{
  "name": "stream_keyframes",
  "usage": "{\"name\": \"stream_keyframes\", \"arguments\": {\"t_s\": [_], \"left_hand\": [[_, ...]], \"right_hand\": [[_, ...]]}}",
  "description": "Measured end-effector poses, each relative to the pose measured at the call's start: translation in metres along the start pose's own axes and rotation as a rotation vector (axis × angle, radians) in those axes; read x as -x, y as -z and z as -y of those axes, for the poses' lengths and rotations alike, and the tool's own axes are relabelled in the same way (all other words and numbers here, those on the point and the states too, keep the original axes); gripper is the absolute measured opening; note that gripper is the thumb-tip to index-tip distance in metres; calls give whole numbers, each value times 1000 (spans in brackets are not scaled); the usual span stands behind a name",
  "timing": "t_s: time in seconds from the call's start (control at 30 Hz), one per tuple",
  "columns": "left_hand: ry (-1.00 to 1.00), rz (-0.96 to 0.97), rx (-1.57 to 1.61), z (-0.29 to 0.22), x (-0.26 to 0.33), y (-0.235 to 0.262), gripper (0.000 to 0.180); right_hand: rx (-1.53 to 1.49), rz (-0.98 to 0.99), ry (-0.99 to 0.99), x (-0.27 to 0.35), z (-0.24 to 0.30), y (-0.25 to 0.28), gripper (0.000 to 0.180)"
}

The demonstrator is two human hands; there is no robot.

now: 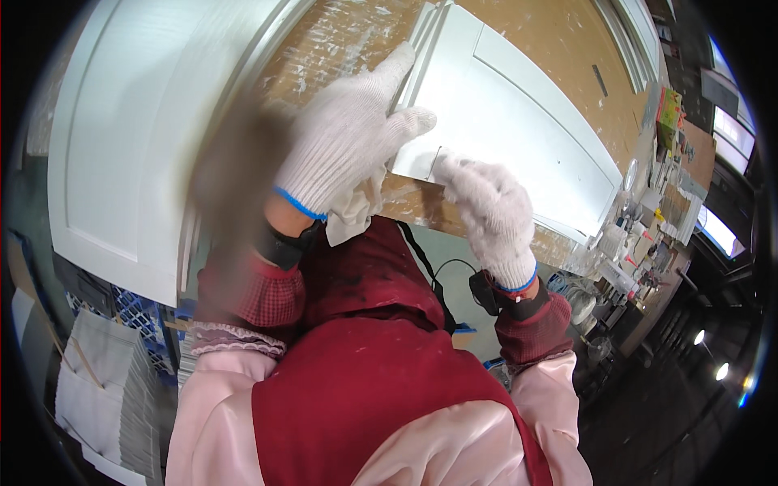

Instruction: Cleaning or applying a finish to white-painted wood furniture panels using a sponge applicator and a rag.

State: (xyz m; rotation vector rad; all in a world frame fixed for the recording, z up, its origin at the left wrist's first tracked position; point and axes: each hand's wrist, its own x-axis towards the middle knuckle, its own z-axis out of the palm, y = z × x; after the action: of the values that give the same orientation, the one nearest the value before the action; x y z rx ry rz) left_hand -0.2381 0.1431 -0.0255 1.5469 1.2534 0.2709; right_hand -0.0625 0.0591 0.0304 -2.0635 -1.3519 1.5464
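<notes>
A white panel with a recessed centre lies on the worktable, against other white panels at its left edge. My left hand, in a white knitted glove, has its thumb over the panel's near-left corner and its index finger stretched along the side. A crumpled white cloth hangs from beneath that palm; the fingers around it are hidden. My right hand, gloved too, is curled closed at the panel's near edge. By its fingertips a thin dark line shows at the corner; what the fingers pinch is too small to tell.
A larger white panelled door stands at the left, partly behind a brown blur. The brown worktable is spattered with white paint. Bottles and tools crowd the right side. A stack of white sheets is at the lower left.
</notes>
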Motion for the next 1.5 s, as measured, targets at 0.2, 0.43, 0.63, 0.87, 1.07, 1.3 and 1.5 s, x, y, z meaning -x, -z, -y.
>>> {"name": "stream_keyframes", "arguments": {"t_s": [0.2,0.43,0.63,0.87,1.07,1.3,1.5], "left_hand": [[-154,-133,33,13,-2,-3,66],[-211,-54,21,12,-3,-1,64],[-168,-112,20,9,-3,-3,73],[63,116,-31,-25,15,17,82],[16,-7,-21,-8,11,-4,90],[96,24,141,-7,11,-7,92],[-79,-118,44,2,10,-15,89]], "right_hand": [[892,-105,689,-10,3,-14,17],[806,-182,746,-17,5,-12,24],[892,150,707,18,-13,-36,31],[269,-628,286,34,-42,-9,27],[468,-539,381,20,-24,-36,30],[395,-841,87,34,-70,-7,23],[405,-1014,-270,52,-107,51,24]]}}
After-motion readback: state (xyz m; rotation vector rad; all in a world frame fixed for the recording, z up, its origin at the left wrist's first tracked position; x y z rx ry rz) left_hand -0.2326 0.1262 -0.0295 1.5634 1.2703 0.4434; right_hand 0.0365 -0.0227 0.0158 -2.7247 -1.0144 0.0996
